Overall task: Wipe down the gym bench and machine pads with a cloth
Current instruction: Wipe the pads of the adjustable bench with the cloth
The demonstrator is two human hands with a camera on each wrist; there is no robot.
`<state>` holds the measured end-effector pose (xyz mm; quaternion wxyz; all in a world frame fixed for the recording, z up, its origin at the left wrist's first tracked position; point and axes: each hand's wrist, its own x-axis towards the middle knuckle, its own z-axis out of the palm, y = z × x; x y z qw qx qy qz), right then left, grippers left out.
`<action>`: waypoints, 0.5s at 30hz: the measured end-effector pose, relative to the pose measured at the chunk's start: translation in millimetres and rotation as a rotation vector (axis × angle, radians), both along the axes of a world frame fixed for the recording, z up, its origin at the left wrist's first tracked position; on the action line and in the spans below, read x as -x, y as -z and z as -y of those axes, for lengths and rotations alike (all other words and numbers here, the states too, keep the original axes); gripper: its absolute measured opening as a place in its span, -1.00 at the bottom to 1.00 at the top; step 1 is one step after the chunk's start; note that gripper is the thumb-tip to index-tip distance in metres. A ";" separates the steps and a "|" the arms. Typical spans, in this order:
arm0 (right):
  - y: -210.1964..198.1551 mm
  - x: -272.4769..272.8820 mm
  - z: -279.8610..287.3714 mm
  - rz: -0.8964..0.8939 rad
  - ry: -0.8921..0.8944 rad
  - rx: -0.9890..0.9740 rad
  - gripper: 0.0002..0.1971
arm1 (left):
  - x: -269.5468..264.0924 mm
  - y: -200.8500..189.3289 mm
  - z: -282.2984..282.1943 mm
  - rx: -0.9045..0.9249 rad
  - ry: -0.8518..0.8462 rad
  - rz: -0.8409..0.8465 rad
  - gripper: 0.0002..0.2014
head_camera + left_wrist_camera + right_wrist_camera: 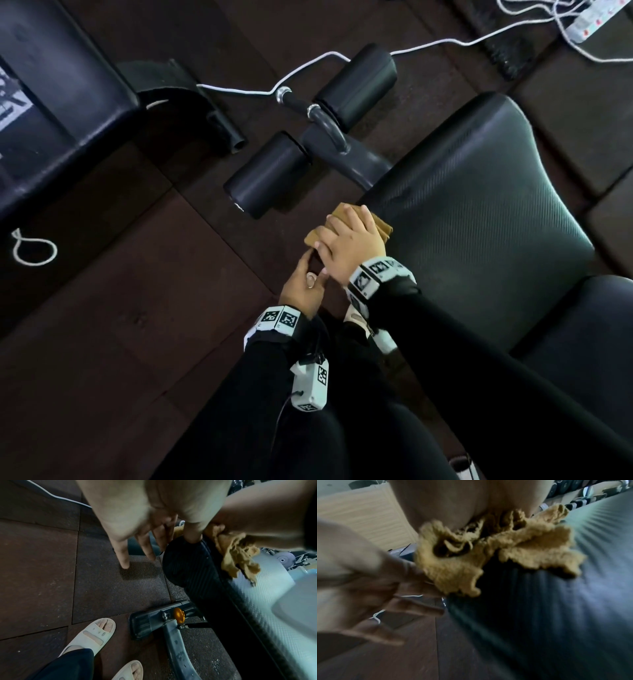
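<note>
A tan cloth [383,228] lies on the near left corner of the black textured bench seat pad [479,205]. My right hand [349,240] lies flat on top of the cloth, fingers spread, pressing it onto the pad. The cloth [530,550] bunches out from under the palm and overhangs the pad's edge [236,550]. My left hand [303,284] hovers just below and left of the right hand. Its fingers [120,550] hang straight towards the floor and hold nothing, while the thumb rests against the pad's rounded corner [185,563].
Two black foam rollers [270,174] [356,82] on a bar stand beyond the seat. The backrest pad [582,342] is at the right, another black pad [51,85] at the far left. A white cable [239,90] crosses the dark floor tiles. The bench foot with an orange knob [178,615] stands by my sandals [92,635].
</note>
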<state>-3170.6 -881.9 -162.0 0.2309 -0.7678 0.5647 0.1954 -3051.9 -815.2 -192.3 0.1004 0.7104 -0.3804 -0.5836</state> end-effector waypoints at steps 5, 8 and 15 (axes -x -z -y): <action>-17.2 19.5 -49.5 0.146 0.066 0.139 -0.57 | 2.3 -3.4 2.0 -0.030 0.004 0.024 -0.48; -15.0 18.5 -40.2 0.134 0.070 0.109 -0.56 | 2.7 -6.3 3.9 -0.032 0.013 0.035 -0.47; 11.6 6.3 32.1 -0.078 -0.013 -0.090 -0.52 | 2.9 -12.9 8.6 -0.076 -0.071 -0.073 -0.46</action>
